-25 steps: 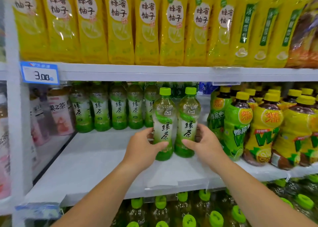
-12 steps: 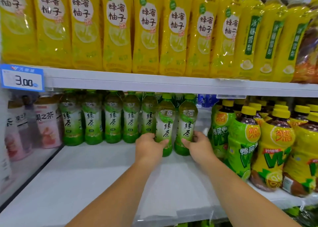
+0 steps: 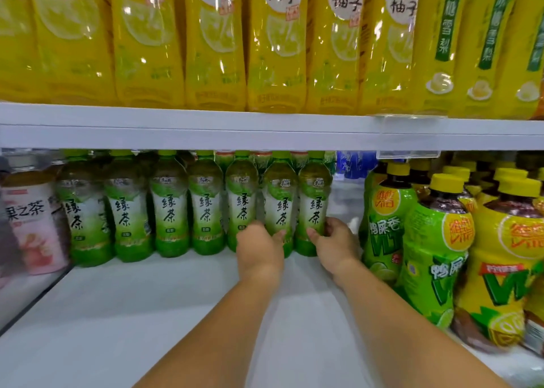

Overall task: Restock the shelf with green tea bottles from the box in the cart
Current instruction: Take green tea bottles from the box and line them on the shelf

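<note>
Both hands reach far in over the white shelf (image 3: 132,314), side by side but apart, each curled round the lower part of its own bottle. The left hand (image 3: 259,249) grips the left bottle (image 3: 279,208) and the right hand (image 3: 335,243) grips the right bottle (image 3: 315,205). Both bottles stand upright, long axis straight up and labels facing out. They sit at the right end of the row of green tea bottles (image 3: 169,211) that runs along the far part of the shelf. The pair lies straight ahead of the hands, level with that row and touching it. Their caps are close under the upper shelf board (image 3: 206,134).

Neither hand is clearly nearer, as each has its own bottle. To the right, the lime-green bottles (image 3: 385,234) stand just beside the right hand, so that side looks tight. I'd judge the placing nearly done. What's left is to let go and draw both arms straight back toward the near edge without tipping either bottle.
</note>
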{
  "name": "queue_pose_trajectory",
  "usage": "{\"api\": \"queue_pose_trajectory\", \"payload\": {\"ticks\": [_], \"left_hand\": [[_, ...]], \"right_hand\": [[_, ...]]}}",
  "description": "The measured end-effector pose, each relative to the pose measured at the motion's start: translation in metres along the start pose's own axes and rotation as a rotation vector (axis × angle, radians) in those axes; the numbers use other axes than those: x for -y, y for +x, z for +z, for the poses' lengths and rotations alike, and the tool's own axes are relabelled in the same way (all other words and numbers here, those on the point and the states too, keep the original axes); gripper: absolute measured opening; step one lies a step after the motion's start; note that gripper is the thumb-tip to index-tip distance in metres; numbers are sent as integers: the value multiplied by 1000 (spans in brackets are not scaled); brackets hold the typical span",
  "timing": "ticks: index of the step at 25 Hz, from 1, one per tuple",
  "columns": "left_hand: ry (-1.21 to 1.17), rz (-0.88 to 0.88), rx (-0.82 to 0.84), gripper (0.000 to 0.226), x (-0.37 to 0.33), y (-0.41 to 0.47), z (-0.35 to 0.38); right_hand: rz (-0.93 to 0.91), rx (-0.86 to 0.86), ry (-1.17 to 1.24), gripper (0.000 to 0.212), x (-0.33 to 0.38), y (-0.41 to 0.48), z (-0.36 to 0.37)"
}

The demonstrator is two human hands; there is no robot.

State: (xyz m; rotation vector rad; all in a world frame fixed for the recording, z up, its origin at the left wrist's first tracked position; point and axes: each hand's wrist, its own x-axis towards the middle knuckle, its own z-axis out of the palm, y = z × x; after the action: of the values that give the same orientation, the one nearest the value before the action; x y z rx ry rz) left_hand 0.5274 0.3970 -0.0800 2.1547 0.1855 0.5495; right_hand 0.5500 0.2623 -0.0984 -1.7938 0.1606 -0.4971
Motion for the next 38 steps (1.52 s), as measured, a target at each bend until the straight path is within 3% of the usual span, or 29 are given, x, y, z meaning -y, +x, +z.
{"api": "queue_pose_trajectory", "payload": {"ticks": [5, 9, 22, 27, 38], "left_hand": [[217, 182, -38, 39, 11, 13, 13], [302, 226, -82, 42, 15, 21, 15], [145, 214, -79, 40, 25, 25, 20], [182, 211, -84, 39, 23, 23, 20], [117, 202, -70, 35, 27, 25, 19]], "right_hand": [[-38, 15, 37, 22, -8, 12, 4], [-37, 63, 104, 26, -11, 19, 3], [-72, 7, -56, 28, -20, 25, 23], [-57, -3, 16, 20, -22, 25, 19], [-63, 45, 56, 27, -17, 23, 16]]}}
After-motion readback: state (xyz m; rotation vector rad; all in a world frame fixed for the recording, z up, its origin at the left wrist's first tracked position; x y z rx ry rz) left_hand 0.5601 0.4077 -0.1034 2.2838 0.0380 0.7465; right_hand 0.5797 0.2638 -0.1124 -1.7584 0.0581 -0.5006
